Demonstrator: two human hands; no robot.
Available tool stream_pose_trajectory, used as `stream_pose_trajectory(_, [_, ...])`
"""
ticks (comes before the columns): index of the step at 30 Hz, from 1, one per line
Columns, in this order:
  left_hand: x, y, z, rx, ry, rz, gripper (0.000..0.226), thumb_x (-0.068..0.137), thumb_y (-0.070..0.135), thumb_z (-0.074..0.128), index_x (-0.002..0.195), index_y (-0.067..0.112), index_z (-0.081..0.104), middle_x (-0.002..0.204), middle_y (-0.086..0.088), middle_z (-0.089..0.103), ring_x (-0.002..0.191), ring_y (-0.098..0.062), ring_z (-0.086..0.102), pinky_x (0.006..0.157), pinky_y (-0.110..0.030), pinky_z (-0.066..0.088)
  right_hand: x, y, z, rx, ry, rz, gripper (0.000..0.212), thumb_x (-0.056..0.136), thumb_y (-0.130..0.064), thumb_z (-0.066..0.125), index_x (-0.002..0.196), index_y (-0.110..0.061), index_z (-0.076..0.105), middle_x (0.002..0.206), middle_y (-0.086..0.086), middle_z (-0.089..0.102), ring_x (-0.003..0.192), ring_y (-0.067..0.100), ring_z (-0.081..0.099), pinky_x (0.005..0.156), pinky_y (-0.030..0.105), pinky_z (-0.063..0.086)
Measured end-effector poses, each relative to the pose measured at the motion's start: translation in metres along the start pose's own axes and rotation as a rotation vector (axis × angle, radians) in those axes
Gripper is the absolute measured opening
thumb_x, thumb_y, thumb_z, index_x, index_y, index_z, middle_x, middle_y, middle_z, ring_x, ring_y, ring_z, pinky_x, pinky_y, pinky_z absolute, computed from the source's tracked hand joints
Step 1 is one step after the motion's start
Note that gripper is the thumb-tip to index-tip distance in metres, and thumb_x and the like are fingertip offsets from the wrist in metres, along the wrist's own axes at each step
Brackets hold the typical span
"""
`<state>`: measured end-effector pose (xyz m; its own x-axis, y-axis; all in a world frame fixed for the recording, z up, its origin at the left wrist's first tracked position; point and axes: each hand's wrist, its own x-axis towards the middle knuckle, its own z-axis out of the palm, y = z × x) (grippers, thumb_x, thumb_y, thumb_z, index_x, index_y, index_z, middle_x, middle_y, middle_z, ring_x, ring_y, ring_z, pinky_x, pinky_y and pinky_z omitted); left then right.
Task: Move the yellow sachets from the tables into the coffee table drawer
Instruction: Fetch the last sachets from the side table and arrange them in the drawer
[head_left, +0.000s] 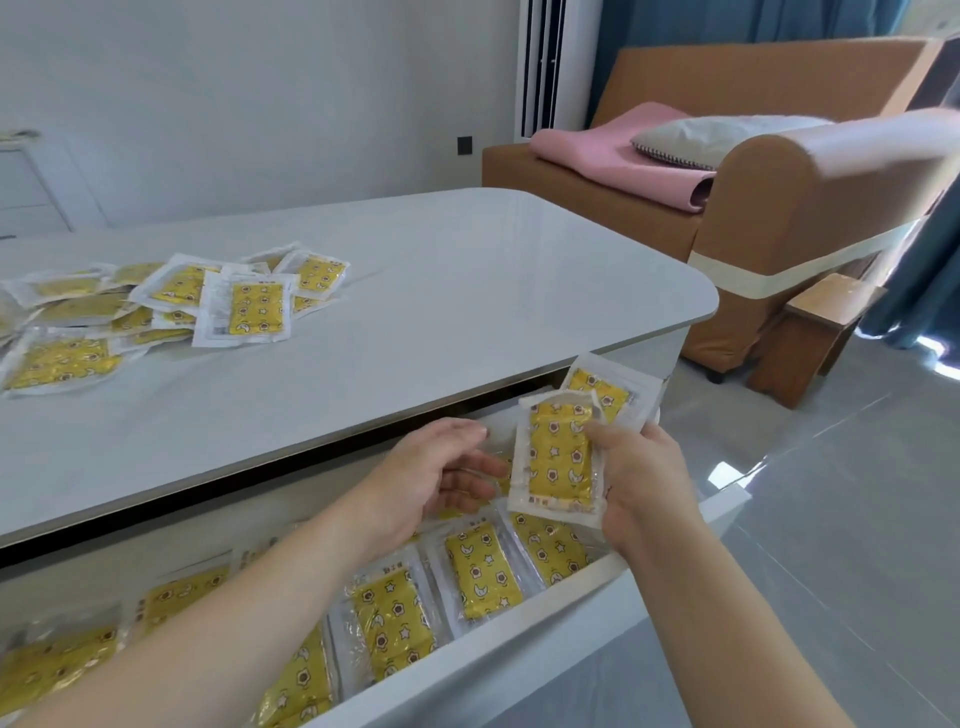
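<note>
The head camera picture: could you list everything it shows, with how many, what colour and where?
Yellow star-patterned sachets in clear wrap: loose pile, too overlapped to count, left tabletop.
Same sachets: many, in rows in the open drawer.
Held sachets: at least two, above the drawer.
Glossy white coffee table: one, centre.
White pull-out drawer: one, open, bottom.
Orange-brown sofa: one, upper right.
Pink cushion: one, on the sofa.
Grey pillow: one, on the sofa.
Left hand: open, over the drawer.
Right hand: grips the held sachets.

Yellow sachets (560, 456) above open drawer (571, 582)
</note>
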<state>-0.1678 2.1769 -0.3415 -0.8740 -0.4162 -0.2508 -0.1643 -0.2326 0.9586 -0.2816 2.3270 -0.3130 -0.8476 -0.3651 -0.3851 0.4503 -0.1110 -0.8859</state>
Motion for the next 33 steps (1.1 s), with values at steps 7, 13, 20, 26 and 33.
stream_pose_trajectory(7, [0.005,-0.019,0.007,0.138,0.039,-0.078,0.024,0.083,0.02,0.075,0.106,0.014,0.07,0.075,0.003,0.065,0.055,-0.011,0.049,0.051,-0.024,0.041,-0.001,0.004,0.003,-0.052,-0.012,-0.017,0.006,0.095,-0.019,0.063,0.101,-0.02,0.063,0.087,0.008,0.076,0.075,0.03,0.074,0.062,0.052,0.06])
stream_pose_trajectory(13, [0.007,-0.02,0.009,0.173,-0.035,-0.08,0.011,0.089,0.012,0.069,0.082,0.013,0.06,0.062,-0.001,0.057,0.048,-0.014,0.045,0.045,-0.024,0.035,0.001,0.006,0.005,-0.115,-0.019,-0.02,0.012,0.095,-0.026,0.063,0.098,-0.015,0.066,0.088,0.011,0.076,0.079,0.033,0.074,0.071,0.06,0.058])
stream_pose_trajectory(20, [0.004,-0.03,0.008,0.263,-0.064,-0.257,0.018,0.094,0.001,0.058,0.111,-0.004,0.059,0.071,-0.011,0.067,0.047,-0.017,0.055,0.041,-0.023,0.041,0.015,0.0,-0.007,-0.275,0.062,-0.166,0.012,0.099,-0.019,0.054,0.097,-0.012,0.064,0.096,0.015,0.07,0.08,0.032,0.069,0.077,0.048,0.058])
stream_pose_trajectory(26, [0.02,-0.029,0.017,0.328,0.032,-0.277,0.005,0.095,0.002,0.055,0.093,0.004,0.059,0.068,-0.01,0.069,0.044,-0.017,0.054,0.039,-0.022,0.039,0.018,-0.005,-0.012,-0.285,0.219,-0.352,0.014,0.103,-0.027,0.046,0.103,-0.018,0.057,0.09,-0.001,0.063,0.085,0.016,0.064,0.075,0.036,0.056])
stream_pose_trajectory(33, [0.047,-0.043,0.042,0.44,0.003,-0.526,0.013,0.096,0.0,0.047,0.095,0.002,0.06,0.075,-0.011,0.068,0.046,-0.013,0.055,0.038,-0.02,0.036,0.025,-0.02,-0.03,-0.015,0.397,-0.46,0.018,0.104,-0.026,0.041,0.087,-0.03,0.047,0.092,-0.003,0.06,0.089,0.015,0.063,0.081,0.038,0.058])
